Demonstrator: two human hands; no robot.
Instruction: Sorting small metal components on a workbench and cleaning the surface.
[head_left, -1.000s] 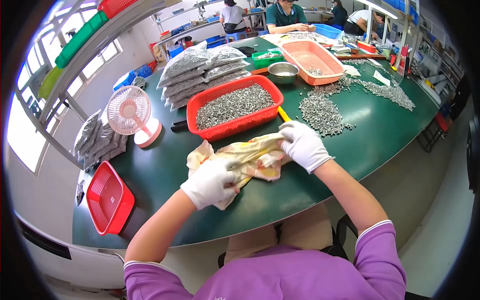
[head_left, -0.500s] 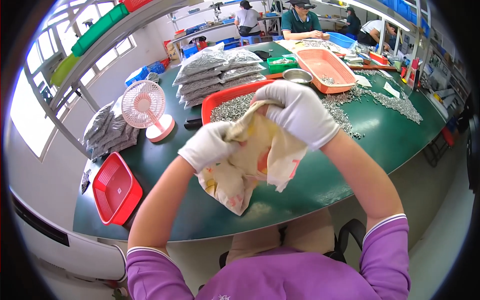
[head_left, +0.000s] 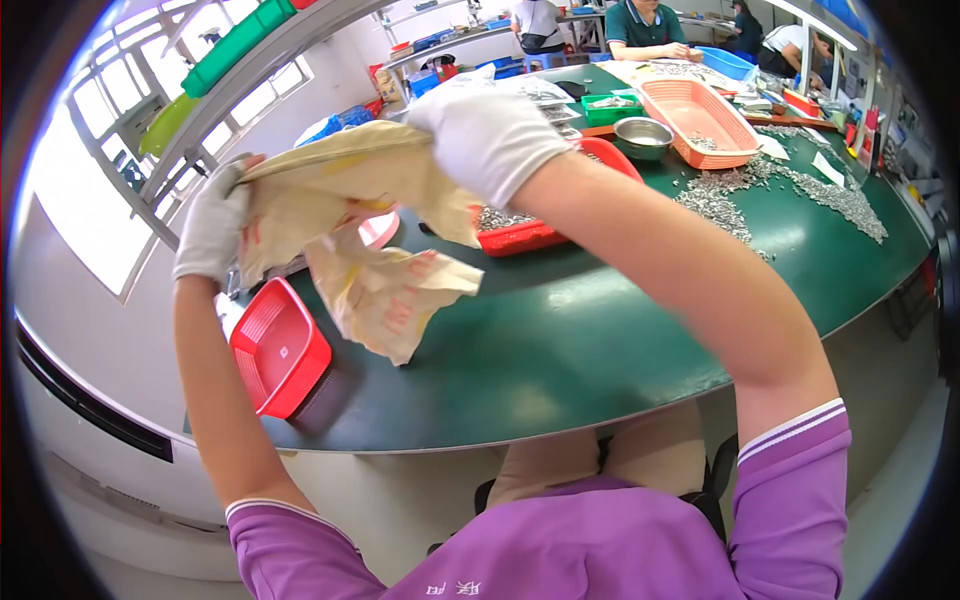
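Observation:
A cream cloth with faded red and yellow print [head_left: 350, 170] is stretched in the air between my two white-gloved hands. My left hand [head_left: 213, 225] grips its upper left corner, over the table's left side. At the other end, my right hand [head_left: 485, 140] is closed on the upper edge, its fingertips partly hidden. The lower part of the cloth hangs in loose, ragged folds above the green table [head_left: 570, 360]. Behind my right forearm, a red basket [head_left: 535, 238] of small metal parts is partly covered from sight.
An empty-looking red basket [head_left: 285, 350] stands at the table's left edge. A steel bowl [head_left: 645, 130], a green tray [head_left: 605, 110] and a peach basket [head_left: 700, 110] are beyond my right arm. Loose metal parts [head_left: 720, 205] lie spread rightward. A co-worker [head_left: 648, 35] sits across the table.
The cloth has gone from bunched in front of me to spread wide, up and to the left. My hands have moved apart, the left one far leftward. The view has shifted.

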